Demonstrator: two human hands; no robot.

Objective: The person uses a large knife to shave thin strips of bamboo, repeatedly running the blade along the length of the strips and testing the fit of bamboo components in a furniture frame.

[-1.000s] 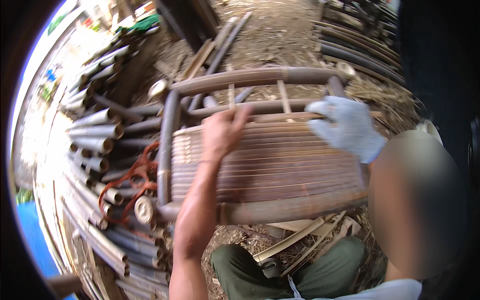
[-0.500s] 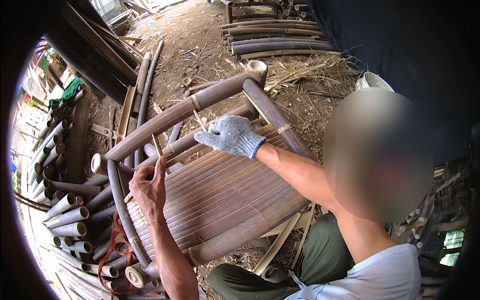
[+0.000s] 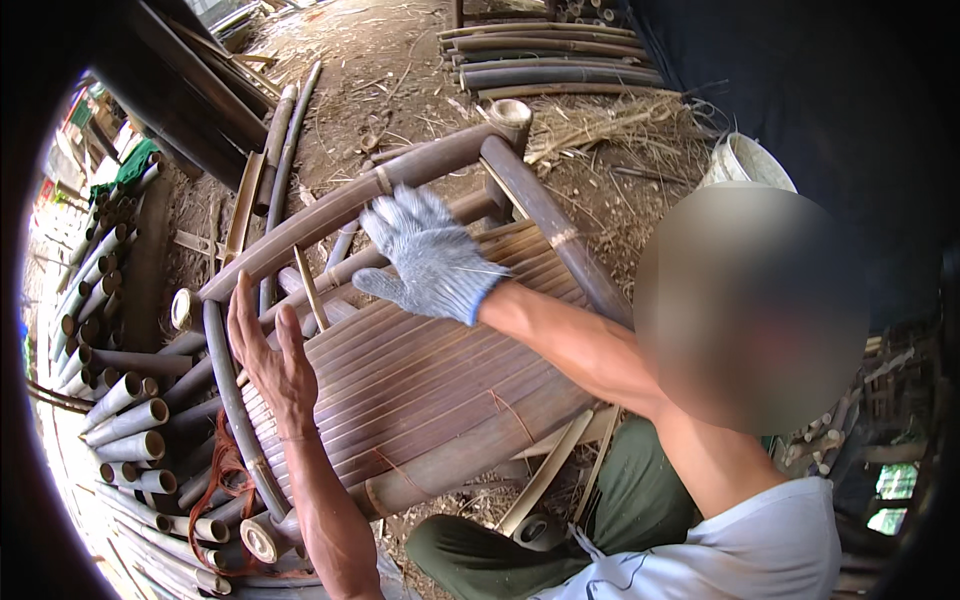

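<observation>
A dark bamboo bench [image 3: 440, 400] with a slatted seat stands across the middle, its top rail [image 3: 300, 232] at the far side. A thin bamboo slat [image 3: 309, 290] stands between the top rail and the rail below. Left of this slat, my bare left hand [image 3: 270, 350] is open, fingers pointing up, their tips close to the top rail. My right hand [image 3: 425, 255], in a grey knitted glove, is open with fingers extended and thumb apart. It lies over the lower rail and the far edge of the seat. Neither hand visibly holds anything.
Cut bamboo poles [image 3: 130, 415] are piled at the left. More poles [image 3: 560, 65] lie at the back, beside dry shavings [image 3: 640, 140]. A white bucket [image 3: 750, 165] stands before a dark sheet [image 3: 830, 120]. A blurred patch covers the right. Reddish cord [image 3: 222, 470] hangs near the left bench leg.
My left hand has let go of the slat and spread its fingers, moving left. My gloved right hand has opened out and shifted left, now covering where a second slat showed.
</observation>
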